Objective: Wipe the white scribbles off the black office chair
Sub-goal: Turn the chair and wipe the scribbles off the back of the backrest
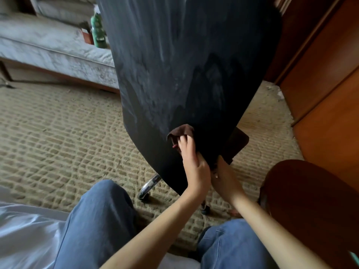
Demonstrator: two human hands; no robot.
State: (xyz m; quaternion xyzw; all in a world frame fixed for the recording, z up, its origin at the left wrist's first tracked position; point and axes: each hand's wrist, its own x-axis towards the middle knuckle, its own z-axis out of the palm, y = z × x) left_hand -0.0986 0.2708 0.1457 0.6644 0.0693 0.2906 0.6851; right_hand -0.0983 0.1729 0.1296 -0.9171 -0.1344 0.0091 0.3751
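The black office chair's backrest [186,61] fills the upper middle, seen from behind and smeared with white chalky streaks, densest across its upper and left parts. My left hand [194,162] holds a brown cloth [181,131] against the lower part of the backrest, fingers curled into the fabric. My right hand [223,177] sits just right of it at the backrest's bottom edge. Its fingers wrap round that edge and are hidden behind it. A dark brown armrest or seat part [238,144] shows behind the edge.
A chrome chair leg with a caster [148,186] stands on the patterned carpet [58,142]. A grey sofa [48,49] and a green bottle [98,30] are at the back left. Wooden cabinets [326,74] line the right, with a round wooden surface [310,200] below them. My jeans-clad knees [101,220] and white bedding [25,235] are nearest.
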